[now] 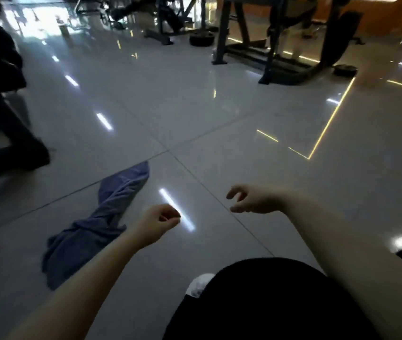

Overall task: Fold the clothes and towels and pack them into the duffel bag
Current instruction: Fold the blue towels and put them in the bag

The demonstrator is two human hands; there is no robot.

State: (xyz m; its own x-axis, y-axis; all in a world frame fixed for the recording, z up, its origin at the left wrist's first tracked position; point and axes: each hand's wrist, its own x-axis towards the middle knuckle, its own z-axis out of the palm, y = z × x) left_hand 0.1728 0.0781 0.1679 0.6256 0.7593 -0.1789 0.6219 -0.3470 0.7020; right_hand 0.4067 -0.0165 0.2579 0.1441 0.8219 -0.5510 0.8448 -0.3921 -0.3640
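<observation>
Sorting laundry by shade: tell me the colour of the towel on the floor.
Plain blue-grey towel, no pattern; head view.

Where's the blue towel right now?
In the head view, the blue towel lies crumpled on the tiled floor, lower left, beside and partly behind the left hand and forearm.

There is one view only, from a wide-angle camera worn on the person's head, looking forward and steeply down over the floor point(219, 114) in front of them. Nearest the lens, at the bottom edge, are the person's own forearms and a dark-clothed knee point(268, 303), so the camera sits low and close above them. Toward the top the view reaches across the floor to gym equipment point(281, 45), bent and blurred at the edges.
</observation>
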